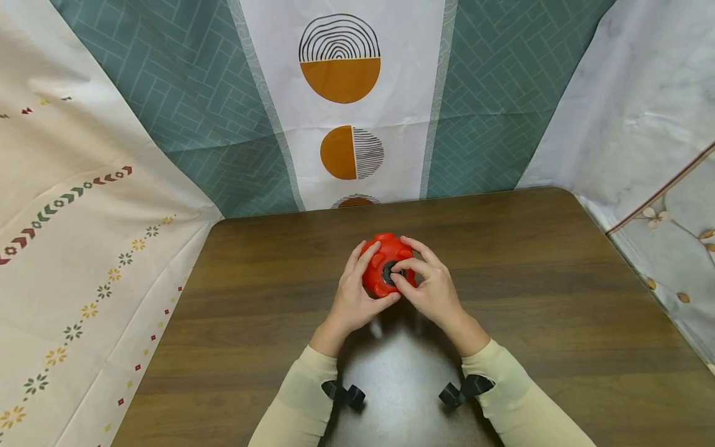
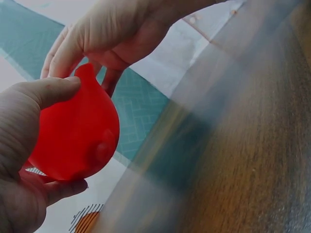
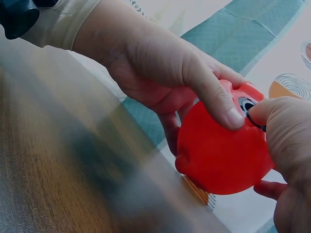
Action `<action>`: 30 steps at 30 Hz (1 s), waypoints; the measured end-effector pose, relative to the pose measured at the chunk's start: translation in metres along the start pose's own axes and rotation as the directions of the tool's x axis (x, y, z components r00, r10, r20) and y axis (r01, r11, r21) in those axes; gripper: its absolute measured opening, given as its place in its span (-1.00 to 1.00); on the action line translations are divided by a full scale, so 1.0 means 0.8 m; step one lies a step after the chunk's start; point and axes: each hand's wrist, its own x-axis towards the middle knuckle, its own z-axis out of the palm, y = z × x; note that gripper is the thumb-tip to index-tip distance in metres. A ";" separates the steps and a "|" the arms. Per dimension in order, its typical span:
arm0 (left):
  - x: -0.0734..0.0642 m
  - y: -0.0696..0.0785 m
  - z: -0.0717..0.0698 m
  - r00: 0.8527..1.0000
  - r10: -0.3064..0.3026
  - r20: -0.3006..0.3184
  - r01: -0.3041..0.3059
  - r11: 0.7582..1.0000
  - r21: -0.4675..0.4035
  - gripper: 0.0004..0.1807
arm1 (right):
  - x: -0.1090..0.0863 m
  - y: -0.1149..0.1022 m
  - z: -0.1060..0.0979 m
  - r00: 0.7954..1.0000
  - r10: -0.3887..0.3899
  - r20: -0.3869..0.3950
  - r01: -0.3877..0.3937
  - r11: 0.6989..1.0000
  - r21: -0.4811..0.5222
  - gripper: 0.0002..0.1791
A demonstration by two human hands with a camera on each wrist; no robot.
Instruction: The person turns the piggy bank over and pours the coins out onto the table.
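A glossy red rounded object (image 1: 375, 273) with knobs around its edge is held up above the table in both hands. The frames do not show clearly what it is. A black ring (image 1: 386, 273) is set in the face turned up toward the head camera. My left hand (image 1: 353, 301) grips the red body from the left side, thumb near me and fingers on the far side. Thumb and forefinger of my right hand (image 1: 432, 292) pinch at the black ring's middle, while another finger reaches to the red rim. Those fingertips partly cover the ring, also seen in the right wrist view (image 3: 246, 104).
Brown wood-grain table (image 1: 268, 347) lies under both arms, with a pale glare patch between them. A patterned green and white cloth (image 1: 491, 136) hangs behind it. Light printed cloths hang on the left (image 1: 112, 205) and right (image 1: 631, 124).
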 end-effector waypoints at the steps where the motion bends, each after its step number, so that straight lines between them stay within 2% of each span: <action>1: 0.000 0.000 0.000 1.000 0.001 0.001 -0.001 1.000 0.000 0.00 | 0.000 0.000 0.000 1.000 0.001 0.002 -0.001 1.000 -0.002 -0.89; 10: 0.000 -0.003 0.001 1.000 -0.004 0.026 0.004 1.000 -0.002 0.00 | -0.001 0.001 -0.003 0.999 0.019 0.046 -0.018 1.000 -0.019 -0.89; 18: 0.000 -0.006 -0.001 0.999 0.026 0.031 -0.026 1.000 -0.007 0.00 | 0.001 -0.001 -0.006 0.997 0.003 0.080 0.000 0.999 -0.037 -0.91; 30: 0.000 -0.007 -0.005 0.996 0.059 0.071 -0.054 0.996 -0.065 -0.01 | 0.005 -0.001 -0.013 0.984 -0.120 0.128 0.127 0.991 -0.046 -0.87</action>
